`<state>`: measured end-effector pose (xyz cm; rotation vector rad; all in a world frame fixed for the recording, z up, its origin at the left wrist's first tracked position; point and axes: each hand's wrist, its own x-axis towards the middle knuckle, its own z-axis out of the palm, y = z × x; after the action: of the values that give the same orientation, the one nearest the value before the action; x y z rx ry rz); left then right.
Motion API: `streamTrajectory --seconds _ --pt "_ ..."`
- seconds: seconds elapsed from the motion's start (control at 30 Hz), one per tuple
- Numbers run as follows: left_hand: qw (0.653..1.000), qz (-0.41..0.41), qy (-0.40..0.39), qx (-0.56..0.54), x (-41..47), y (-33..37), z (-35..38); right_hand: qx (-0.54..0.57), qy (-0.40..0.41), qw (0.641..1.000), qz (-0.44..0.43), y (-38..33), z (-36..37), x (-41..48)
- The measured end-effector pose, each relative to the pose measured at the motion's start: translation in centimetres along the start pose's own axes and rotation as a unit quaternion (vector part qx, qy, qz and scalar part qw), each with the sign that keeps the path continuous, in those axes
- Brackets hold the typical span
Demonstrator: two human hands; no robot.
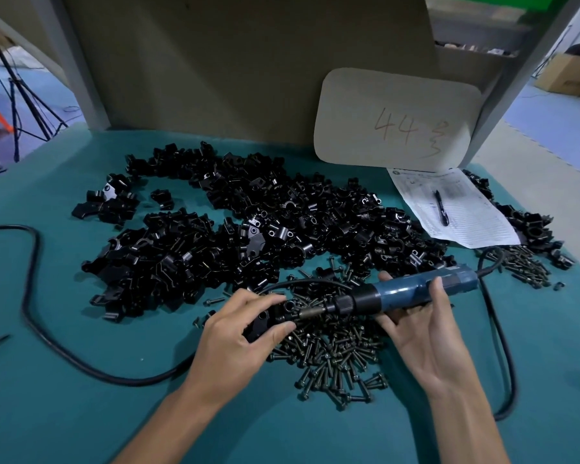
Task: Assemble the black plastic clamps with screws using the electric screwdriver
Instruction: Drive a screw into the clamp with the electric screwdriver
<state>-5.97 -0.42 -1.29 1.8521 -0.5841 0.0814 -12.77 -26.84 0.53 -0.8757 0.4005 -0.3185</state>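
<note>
1. The left arm [168, 413] is bare and reaches in from the near side.
2. The left hand [238, 329] is palm down. Its thumb and fingers pinch a black clamp [260, 326].
3. The right hand [416, 333] is palm up, with its fingers and thumb curled round the screwdriver [406, 293].
4. The two hands are near each other.

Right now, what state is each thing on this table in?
left hand, grips the held clamp.
right hand, grips the electric screwdriver.
electric screwdriver, level, tip at the held clamp.
screws, loose heap.
clamp pile, loose, unsorted.
pen, lying on the paper sheet.
</note>
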Motion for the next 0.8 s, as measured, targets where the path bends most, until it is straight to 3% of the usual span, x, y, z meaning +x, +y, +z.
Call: streamTrajectory --seconds 0.8 --pt "1.0 0.014 -0.001 0.017 0.02 -0.16 -0.05 0.001 0.01 1.0 0.004 0.44 -0.06 0.07"
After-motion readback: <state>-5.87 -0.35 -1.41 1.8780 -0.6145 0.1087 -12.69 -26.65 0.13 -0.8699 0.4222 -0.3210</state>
